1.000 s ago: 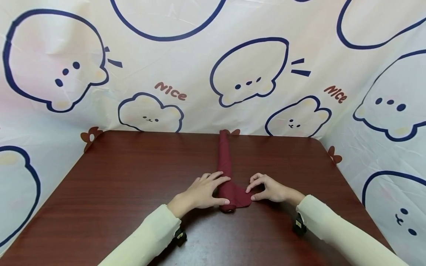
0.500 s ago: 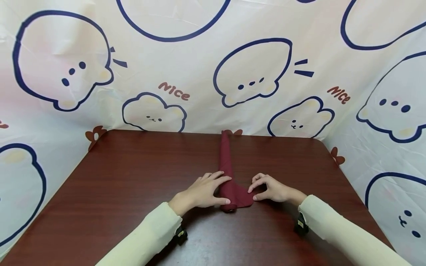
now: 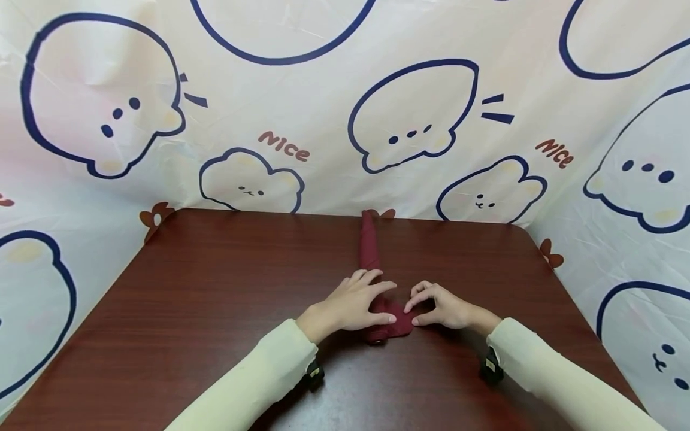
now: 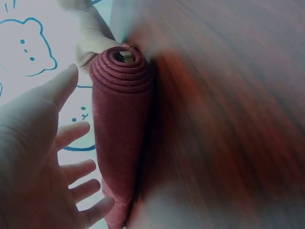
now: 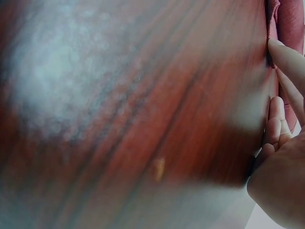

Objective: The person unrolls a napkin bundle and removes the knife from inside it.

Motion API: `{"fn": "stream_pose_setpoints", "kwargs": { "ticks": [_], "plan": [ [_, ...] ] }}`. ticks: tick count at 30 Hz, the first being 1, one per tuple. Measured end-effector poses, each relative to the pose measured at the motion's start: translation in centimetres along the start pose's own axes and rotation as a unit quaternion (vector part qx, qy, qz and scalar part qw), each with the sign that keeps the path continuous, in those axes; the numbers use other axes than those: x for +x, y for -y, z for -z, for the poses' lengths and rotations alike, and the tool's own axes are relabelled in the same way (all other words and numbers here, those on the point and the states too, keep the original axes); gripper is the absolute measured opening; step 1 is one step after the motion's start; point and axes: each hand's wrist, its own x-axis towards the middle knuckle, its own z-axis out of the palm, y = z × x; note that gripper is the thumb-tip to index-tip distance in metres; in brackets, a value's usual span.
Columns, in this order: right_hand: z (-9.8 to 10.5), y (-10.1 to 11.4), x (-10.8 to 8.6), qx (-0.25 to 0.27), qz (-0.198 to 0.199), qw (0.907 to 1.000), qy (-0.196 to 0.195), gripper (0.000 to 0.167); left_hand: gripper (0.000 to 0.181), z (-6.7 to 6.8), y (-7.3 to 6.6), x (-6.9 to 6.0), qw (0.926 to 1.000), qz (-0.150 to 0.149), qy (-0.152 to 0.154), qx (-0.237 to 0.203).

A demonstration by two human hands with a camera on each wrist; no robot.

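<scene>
A dark red cloth roll (image 3: pixel 369 245) lies lengthwise on the table, its near end wound in a tight spiral around something pale, seen in the left wrist view (image 4: pixel 121 124). The left hand (image 3: pixel 350 305) is over the roll's near part with fingers spread; in the left wrist view that hand (image 4: pixel 43 152) is beside the roll, fingers extended. At the right, a flat flap of the cloth (image 3: pixel 400 323) lies between the hands. The right hand (image 3: pixel 444 308) pinches the flap's edge between thumb and fingertips; in the right wrist view this hand (image 5: pixel 286 143) shows at the edge.
The brown wooden table (image 3: pixel 226 269) extends to a printed cloth backdrop (image 3: pixel 323 108) with cartoon bears at the back and sides. Light sleeves and dark wrist devices are on both arms.
The left hand has moved right and slightly away over the roll, its thumb now over the flap. The roll's near end has shifted slightly right. The right hand has stayed at the flap.
</scene>
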Motion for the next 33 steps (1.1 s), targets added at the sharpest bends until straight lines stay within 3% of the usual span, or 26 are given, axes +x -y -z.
{"fn": "stream_pose_setpoints", "kwargs": {
  "ticks": [8,33],
  "plan": [
    [0.2,0.1,0.0,0.000,0.000,1.0000,0.004,0.018,0.070,-0.4,0.2,0.0,0.9995,0.009,0.013,0.026],
    [0.0,0.2,0.1,0.010,-0.009,0.9999,0.001,0.017,0.063,-0.2,1.9,-1.8,0.9991,0.032,-0.003,-0.028]
  ]
}}
